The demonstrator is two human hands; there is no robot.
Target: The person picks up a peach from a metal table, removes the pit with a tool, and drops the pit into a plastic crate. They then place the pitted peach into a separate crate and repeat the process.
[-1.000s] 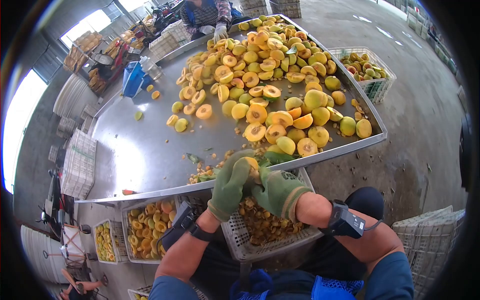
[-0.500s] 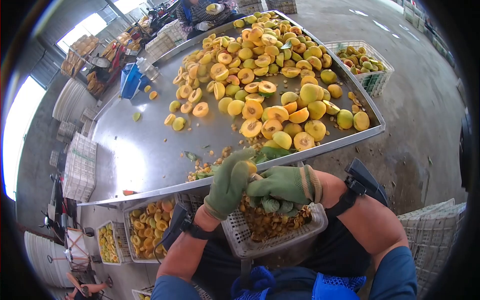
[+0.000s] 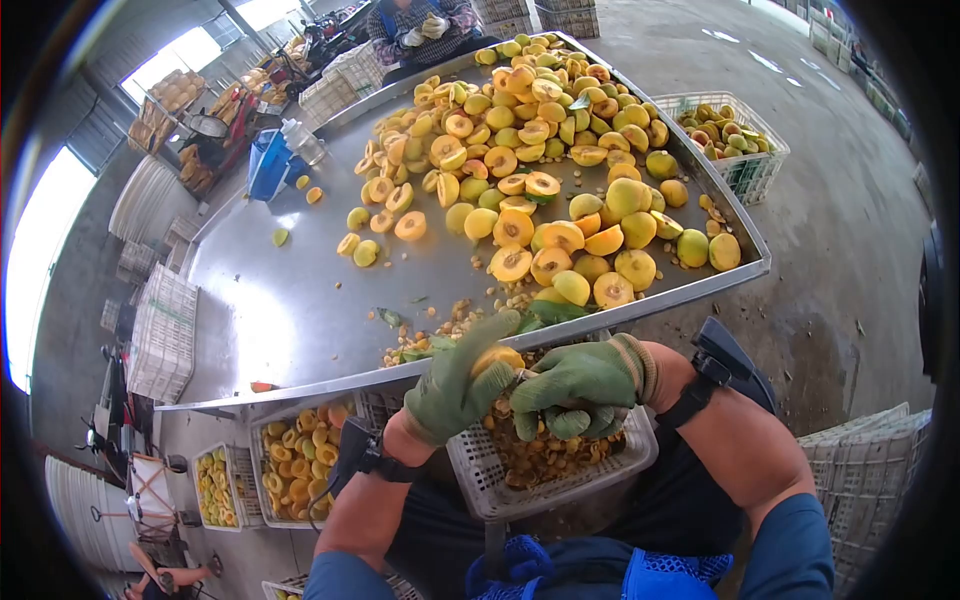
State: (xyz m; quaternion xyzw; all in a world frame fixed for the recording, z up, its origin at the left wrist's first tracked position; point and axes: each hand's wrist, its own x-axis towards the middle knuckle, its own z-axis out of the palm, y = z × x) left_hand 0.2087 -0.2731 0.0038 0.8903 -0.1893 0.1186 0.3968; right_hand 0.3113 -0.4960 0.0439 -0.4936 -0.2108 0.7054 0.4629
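My left hand (image 3: 450, 388), in a green work glove, is closed round a yellow peach half (image 3: 497, 360) with its cut side toward the right hand. My right hand (image 3: 575, 388), gloved alike, has its fingers curled round a small tool, whose short metal end (image 3: 523, 375) shows against the fruit. Most of that tool is hidden in the fist. Both hands are above a grey plastic crate (image 3: 560, 497) of peach pits and scraps, just off the near rim of the metal table (image 3: 290, 330). Halved and whole peaches (image 3: 520, 130) are heaped on the tabletop.
Crates of peach halves (image 3: 300, 455) stand on the floor at left, and a crate of fruit (image 3: 760, 165) is beyond the table's right edge. A blue container (image 3: 267, 165) and clear bottle (image 3: 302, 142) sit at the far left corner. Across the table sits another person (image 3: 425, 30).
My right hand has tilted and shifted slightly right, its lower fingers curling further in. The left hand has turned the peach half, showing more of it. The view has shifted slightly.
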